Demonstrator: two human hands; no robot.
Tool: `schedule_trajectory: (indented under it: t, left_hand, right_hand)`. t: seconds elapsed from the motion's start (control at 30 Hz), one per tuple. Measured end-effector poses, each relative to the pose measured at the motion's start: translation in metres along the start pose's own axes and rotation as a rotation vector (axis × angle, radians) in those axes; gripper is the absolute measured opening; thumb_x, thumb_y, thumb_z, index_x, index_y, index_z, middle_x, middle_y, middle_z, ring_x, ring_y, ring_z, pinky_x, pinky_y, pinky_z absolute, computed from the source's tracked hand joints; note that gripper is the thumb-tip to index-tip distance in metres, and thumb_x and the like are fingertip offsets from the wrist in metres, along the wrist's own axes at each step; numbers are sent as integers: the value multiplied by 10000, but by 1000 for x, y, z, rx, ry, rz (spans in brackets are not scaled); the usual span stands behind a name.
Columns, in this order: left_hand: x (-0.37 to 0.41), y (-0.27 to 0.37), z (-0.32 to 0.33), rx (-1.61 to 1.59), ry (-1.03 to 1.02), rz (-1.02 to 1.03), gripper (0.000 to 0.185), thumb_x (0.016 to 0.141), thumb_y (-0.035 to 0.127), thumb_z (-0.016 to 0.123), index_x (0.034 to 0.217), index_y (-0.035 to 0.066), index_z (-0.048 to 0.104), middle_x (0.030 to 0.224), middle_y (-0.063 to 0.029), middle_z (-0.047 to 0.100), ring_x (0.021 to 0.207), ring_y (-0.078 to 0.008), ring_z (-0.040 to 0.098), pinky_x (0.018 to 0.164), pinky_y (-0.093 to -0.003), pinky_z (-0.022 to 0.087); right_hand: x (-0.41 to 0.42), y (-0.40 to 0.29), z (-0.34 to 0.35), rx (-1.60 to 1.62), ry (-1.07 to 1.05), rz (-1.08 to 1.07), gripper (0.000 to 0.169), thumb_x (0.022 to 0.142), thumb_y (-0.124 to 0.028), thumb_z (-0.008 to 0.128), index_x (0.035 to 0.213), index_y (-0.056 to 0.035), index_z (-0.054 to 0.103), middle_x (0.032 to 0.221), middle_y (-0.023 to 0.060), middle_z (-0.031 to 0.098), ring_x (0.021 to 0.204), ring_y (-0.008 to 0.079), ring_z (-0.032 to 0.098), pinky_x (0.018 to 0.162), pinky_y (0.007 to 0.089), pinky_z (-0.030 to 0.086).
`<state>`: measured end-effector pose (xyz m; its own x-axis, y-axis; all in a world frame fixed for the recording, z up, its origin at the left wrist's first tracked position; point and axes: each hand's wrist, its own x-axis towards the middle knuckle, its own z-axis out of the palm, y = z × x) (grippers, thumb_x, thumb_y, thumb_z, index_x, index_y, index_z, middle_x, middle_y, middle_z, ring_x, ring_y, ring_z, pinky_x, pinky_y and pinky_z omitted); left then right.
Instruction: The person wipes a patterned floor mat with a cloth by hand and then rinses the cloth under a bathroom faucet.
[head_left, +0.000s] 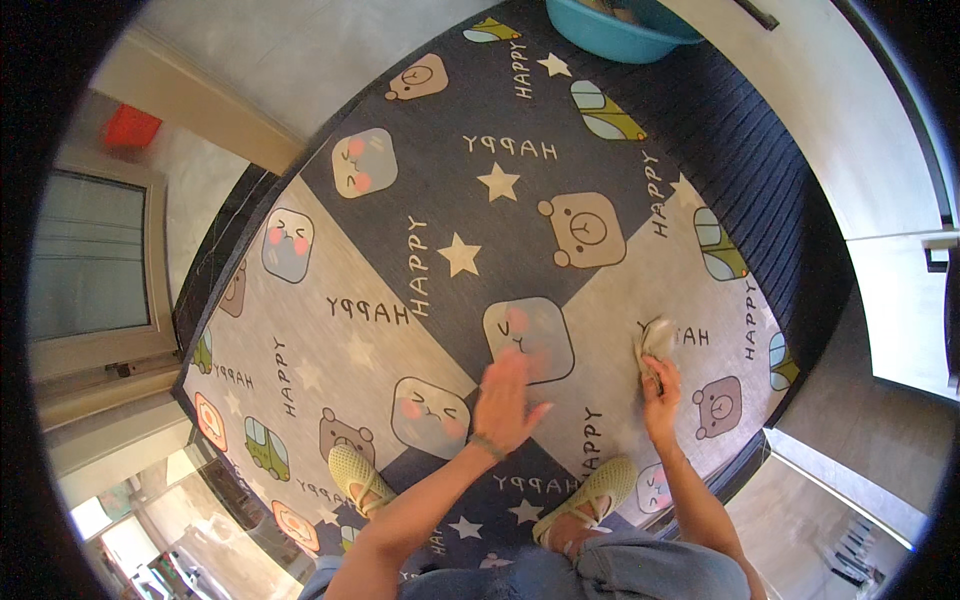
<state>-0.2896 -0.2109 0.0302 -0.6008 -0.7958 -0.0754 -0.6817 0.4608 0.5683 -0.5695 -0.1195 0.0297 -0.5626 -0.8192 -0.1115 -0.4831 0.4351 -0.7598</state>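
A patterned floor mat (517, 225) lies beneath me, in dark and beige blocks with cartoon faces, stars and lettering. My left hand (506, 409) stretches out flat, palm down and thumb apart, over a printed grey face; its fingers are blurred, and whether they touch the mat I cannot tell. In my right hand (661, 397) is a crumpled beige cloth (655, 343), pinched at its near end. The cloth's far end is blurred against a beige block of the mat.
Yellow woven shoes (358, 480) are on my feet, which stand apart on the mat. A blue plastic basin (622, 34) sits at the far edge beside a dark ribbed mat (739, 127). White cabinets (847, 90) line the right; a door frame (217, 97) stands left.
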Motion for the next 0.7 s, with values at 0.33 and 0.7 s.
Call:
schedule_trajectory:
  t: [0.33, 0.7]
  left_hand:
    - [32, 8, 2, 8, -96, 138, 821, 888, 456, 577, 1462, -24, 238, 1539, -207, 212, 1432, -328, 206, 1168, -423, 172]
    - [33, -27, -15, -7, -453, 665, 674, 920, 380, 536, 1475, 91, 286, 1548, -52, 271, 1401, -216, 297, 1156, -403, 235]
  right_hand:
    - [-1, -15, 8, -40, 37, -19, 356, 836, -5, 573, 1166, -108, 654, 1270, 186, 517, 1203, 331, 442, 1048, 396, 321]
    - [-1, -14, 3, -76, 18, -55, 338, 855, -45, 579, 1175, -129, 648, 1238, 202, 523, 1182, 352, 451, 1022, 414, 343]
